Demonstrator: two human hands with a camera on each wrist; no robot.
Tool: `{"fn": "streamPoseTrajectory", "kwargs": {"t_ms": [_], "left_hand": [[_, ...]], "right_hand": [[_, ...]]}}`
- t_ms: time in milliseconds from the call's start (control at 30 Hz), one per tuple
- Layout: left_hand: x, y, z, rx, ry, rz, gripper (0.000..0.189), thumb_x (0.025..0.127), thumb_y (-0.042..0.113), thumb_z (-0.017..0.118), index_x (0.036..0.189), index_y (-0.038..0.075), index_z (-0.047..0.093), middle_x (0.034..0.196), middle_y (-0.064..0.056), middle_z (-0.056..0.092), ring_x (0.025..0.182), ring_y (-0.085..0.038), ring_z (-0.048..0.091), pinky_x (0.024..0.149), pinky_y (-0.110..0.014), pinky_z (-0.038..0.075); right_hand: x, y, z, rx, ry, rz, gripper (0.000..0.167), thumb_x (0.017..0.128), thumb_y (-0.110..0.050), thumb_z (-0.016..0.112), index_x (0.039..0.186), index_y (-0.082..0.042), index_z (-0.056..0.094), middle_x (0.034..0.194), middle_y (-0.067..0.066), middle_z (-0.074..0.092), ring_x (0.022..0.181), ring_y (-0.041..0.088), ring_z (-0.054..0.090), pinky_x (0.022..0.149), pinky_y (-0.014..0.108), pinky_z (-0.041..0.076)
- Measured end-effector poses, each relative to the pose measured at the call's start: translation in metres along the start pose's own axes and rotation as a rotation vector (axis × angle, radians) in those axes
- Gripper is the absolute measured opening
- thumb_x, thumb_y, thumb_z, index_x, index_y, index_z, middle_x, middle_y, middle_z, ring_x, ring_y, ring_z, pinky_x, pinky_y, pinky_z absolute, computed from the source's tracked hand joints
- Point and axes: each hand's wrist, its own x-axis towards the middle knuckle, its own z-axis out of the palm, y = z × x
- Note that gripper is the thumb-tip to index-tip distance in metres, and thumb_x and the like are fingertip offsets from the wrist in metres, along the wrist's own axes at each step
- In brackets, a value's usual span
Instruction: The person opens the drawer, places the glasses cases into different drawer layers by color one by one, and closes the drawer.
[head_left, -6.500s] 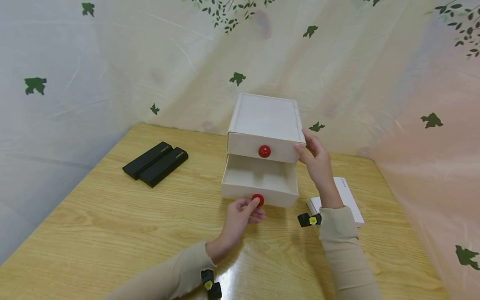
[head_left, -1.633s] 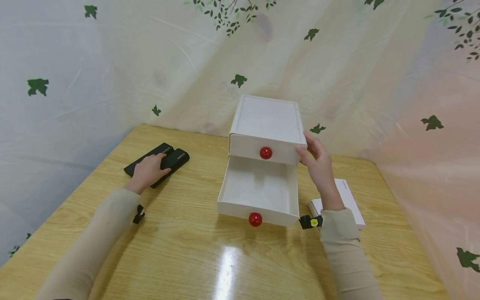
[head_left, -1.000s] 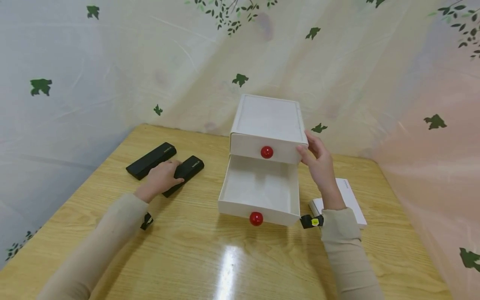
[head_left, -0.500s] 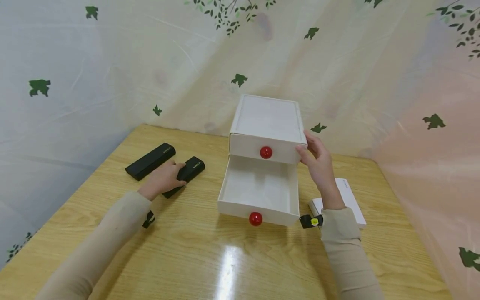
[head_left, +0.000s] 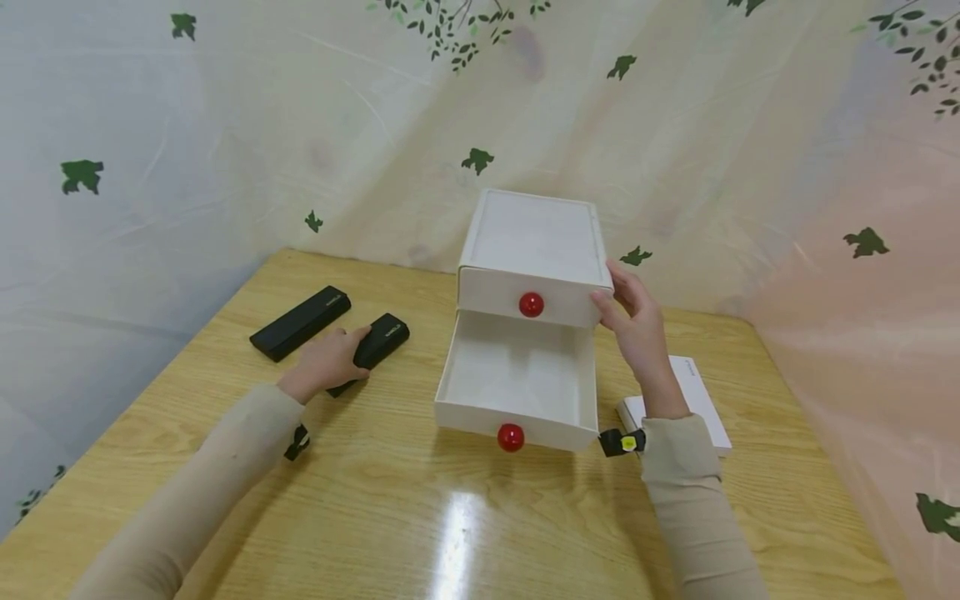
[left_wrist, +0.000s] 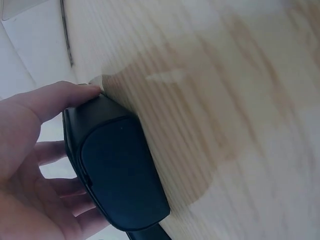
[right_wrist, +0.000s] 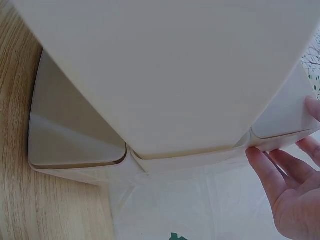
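On the left of the head view, my left hand [head_left: 324, 362] grips a black glasses case [head_left: 384, 336] lying on the wooden table, thumb on one long side and fingers on the other. The left wrist view shows the end of this glasses case [left_wrist: 122, 170]. A matching glasses case [head_left: 300, 323] lies just beyond it. The white two-drawer unit [head_left: 536, 237] stands mid-table, its upper drawer closed, its lower drawer [head_left: 465, 417] pulled far out with nothing in it. My right hand [head_left: 637, 325] holds the unit's upper right front corner, thumb on the front.
A red ball knob [head_left: 511, 437] juts from the lower drawer's front, another red knob [head_left: 532, 305] from the upper. Flat white boxes [head_left: 697, 400] lie right of the unit, partly behind my right forearm. A leaf-patterned curtain [head_left: 405, 125] hangs behind the table.
My left hand was on the lower drawer's knob; that drawer has come farther out. The hand then moved left and drew one glasses case rightward, apart from the other. My right hand stayed at the corner.
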Motion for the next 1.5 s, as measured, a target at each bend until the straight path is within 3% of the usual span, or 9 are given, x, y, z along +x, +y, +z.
{"fn": "streamPoseTrajectory", "kwargs": {"t_ms": [167, 467, 633, 767, 933, 1100, 1233, 1500], "left_hand": [[-0.003, 0.0, 0.001, 0.012, 0.024, 0.016, 0.079, 0.085, 0.032, 0.074, 0.147, 0.002, 0.036, 0.125, -0.032, 0.056, 0.104, -0.04, 0.061, 0.072, -0.056, 0.053], [-0.008, -0.003, -0.004, 0.026, 0.026, 0.11, 0.077, 0.082, 0.033, 0.075, 0.145, 0.003, 0.041, 0.119, -0.027, 0.06, 0.097, -0.035, 0.063, 0.073, -0.053, 0.053], [-0.016, -0.001, -0.011, 0.05, 0.045, 0.117, 0.077, 0.081, 0.034, 0.074, 0.146, 0.008, 0.041, 0.115, -0.023, 0.061, 0.08, -0.025, 0.06, 0.057, -0.041, 0.048], [-0.027, 0.002, -0.02, 0.043, 0.112, 0.154, 0.076, 0.079, 0.033, 0.074, 0.144, 0.009, 0.044, 0.106, -0.019, 0.062, 0.068, -0.019, 0.054, 0.048, -0.032, 0.041], [-0.04, 0.008, -0.033, 0.051, 0.192, 0.21, 0.076, 0.077, 0.031, 0.078, 0.143, 0.01, 0.047, 0.108, -0.02, 0.062, 0.075, -0.023, 0.059, 0.049, -0.034, 0.045], [-0.051, 0.015, -0.048, 0.071, 0.21, 0.236, 0.074, 0.077, 0.031, 0.076, 0.142, 0.011, 0.047, 0.109, -0.02, 0.062, 0.074, -0.022, 0.058, 0.049, -0.034, 0.044], [-0.059, 0.02, -0.059, 0.084, 0.209, 0.256, 0.073, 0.077, 0.03, 0.075, 0.142, 0.013, 0.048, 0.106, -0.017, 0.062, 0.07, -0.019, 0.054, 0.049, -0.032, 0.041], [-0.071, 0.03, -0.074, 0.093, 0.21, 0.309, 0.073, 0.075, 0.029, 0.072, 0.143, 0.018, 0.048, 0.117, -0.017, 0.062, 0.077, -0.02, 0.056, 0.051, -0.029, 0.04]], "right_hand": [[-0.001, 0.0, 0.0, 0.005, -0.004, 0.003, 0.06, 0.097, -0.037, 0.057, 0.149, -0.017, 0.037, 0.151, 0.008, 0.043, 0.138, 0.027, 0.043, 0.093, 0.027, 0.053], [-0.001, 0.0, 0.0, -0.002, -0.003, -0.003, 0.06, 0.096, -0.038, 0.057, 0.15, -0.019, 0.037, 0.151, 0.005, 0.042, 0.138, 0.024, 0.043, 0.098, 0.036, 0.051], [-0.001, 0.0, 0.0, 0.006, -0.006, -0.001, 0.059, 0.097, -0.037, 0.058, 0.149, -0.019, 0.037, 0.151, 0.006, 0.043, 0.138, 0.025, 0.043, 0.097, 0.034, 0.052], [0.0, -0.001, 0.0, 0.003, -0.008, 0.004, 0.06, 0.097, -0.037, 0.058, 0.149, -0.018, 0.037, 0.151, 0.006, 0.043, 0.138, 0.026, 0.043, 0.096, 0.035, 0.052], [0.0, 0.0, -0.001, 0.006, -0.008, 0.0, 0.059, 0.097, -0.036, 0.058, 0.149, -0.018, 0.037, 0.151, 0.007, 0.043, 0.138, 0.026, 0.043, 0.093, 0.028, 0.053], [-0.001, 0.0, -0.001, 0.009, -0.003, 0.0, 0.059, 0.097, -0.036, 0.058, 0.149, -0.018, 0.038, 0.151, 0.008, 0.043, 0.138, 0.027, 0.043, 0.088, 0.019, 0.053], [-0.001, 0.0, -0.001, 0.006, -0.007, 0.0, 0.059, 0.096, -0.037, 0.058, 0.149, -0.019, 0.037, 0.151, 0.007, 0.043, 0.138, 0.026, 0.043, 0.091, 0.024, 0.053], [-0.001, -0.001, -0.001, 0.01, -0.009, 0.004, 0.059, 0.096, -0.037, 0.058, 0.149, -0.02, 0.037, 0.151, 0.005, 0.043, 0.138, 0.025, 0.043, 0.096, 0.036, 0.052]]}}
